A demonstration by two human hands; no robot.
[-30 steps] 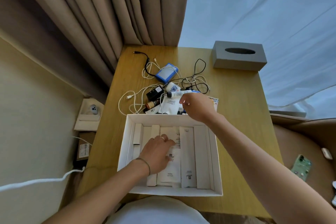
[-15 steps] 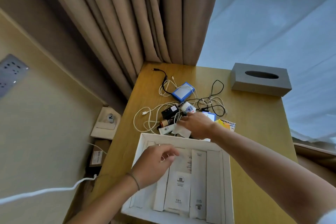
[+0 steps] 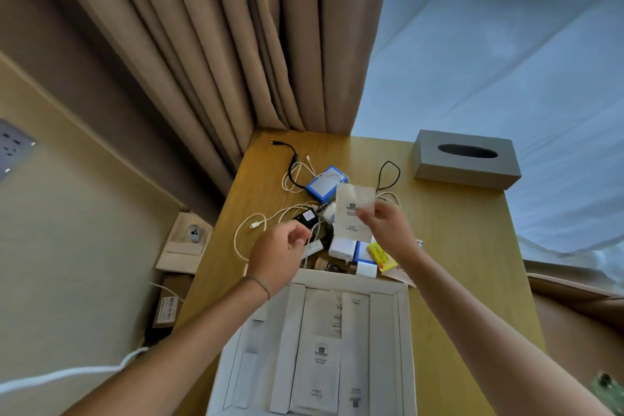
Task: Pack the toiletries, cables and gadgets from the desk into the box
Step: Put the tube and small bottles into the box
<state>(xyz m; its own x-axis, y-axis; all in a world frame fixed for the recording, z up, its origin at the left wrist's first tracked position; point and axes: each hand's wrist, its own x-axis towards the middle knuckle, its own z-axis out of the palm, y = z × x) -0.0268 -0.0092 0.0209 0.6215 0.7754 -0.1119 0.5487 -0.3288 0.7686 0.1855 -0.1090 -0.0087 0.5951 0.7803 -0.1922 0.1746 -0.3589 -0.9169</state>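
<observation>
My right hand (image 3: 388, 230) pinches a flat pale sachet (image 3: 353, 209) and holds it upright above the pile on the desk. My left hand (image 3: 280, 250) hovers over the pile's left side with fingers curled, empty as far as I can see. The pile holds white cables (image 3: 256, 226), a black adapter (image 3: 305, 217), a blue-edged gadget (image 3: 324, 184), small white boxes (image 3: 342, 248), a yellow packet (image 3: 381, 257) and small bottles. The white box (image 3: 405, 331) lies at the near edge, with several flat white packets (image 3: 319, 371) laid side by side inside.
A grey tissue box (image 3: 466, 159) stands at the desk's back right. Beige curtains (image 3: 236, 44) hang behind the desk and a bed with pale sheets (image 3: 523, 61) is at right. A wall socket (image 3: 13, 145) and small cartons (image 3: 184, 243) are down at left.
My right hand has lifted the sachet out of the pile. My left hand has left the box and moved up to the pile. The view has tilted upward.
</observation>
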